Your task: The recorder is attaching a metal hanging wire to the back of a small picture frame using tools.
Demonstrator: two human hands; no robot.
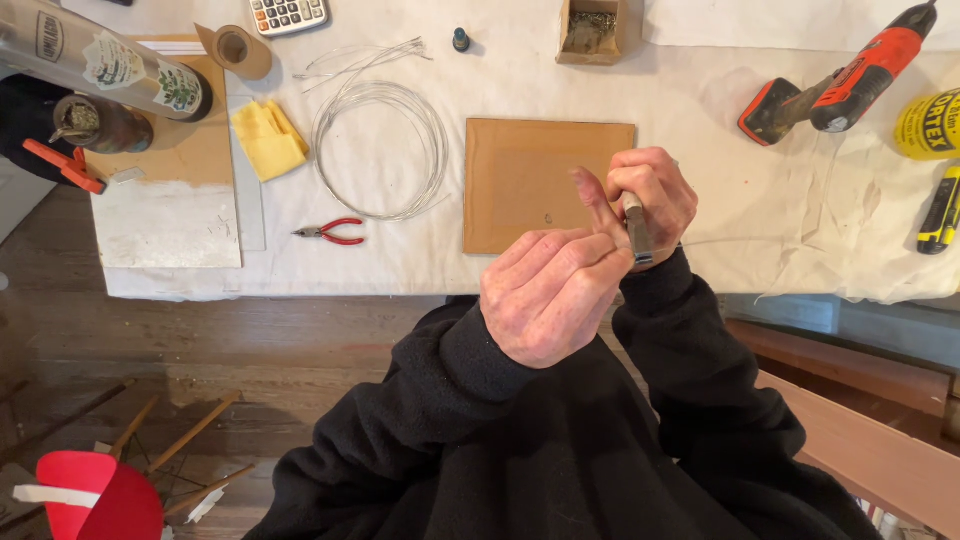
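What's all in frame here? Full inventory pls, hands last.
wire coil: 1, silvery, on the white cloth left of centre
pliers: 1, red handles, below the coil
board: 1, brown, flat at table centre
yellow cloth: 1, folded, left of the coil
tape roll: 1, brown, top left
calculator: 1, grey, top edge
small box: 1, brown cardboard, top centre
small bottle: 1, dark, by the box
drill: 1, orange and black, right
yellow can: 1, far right
yellow-black tool: 1, right edge
spray can: 1, silver, top left
clamp: 1, orange, left edge
left hand: closed, touching the right
right hand: gripping a slim metal tool
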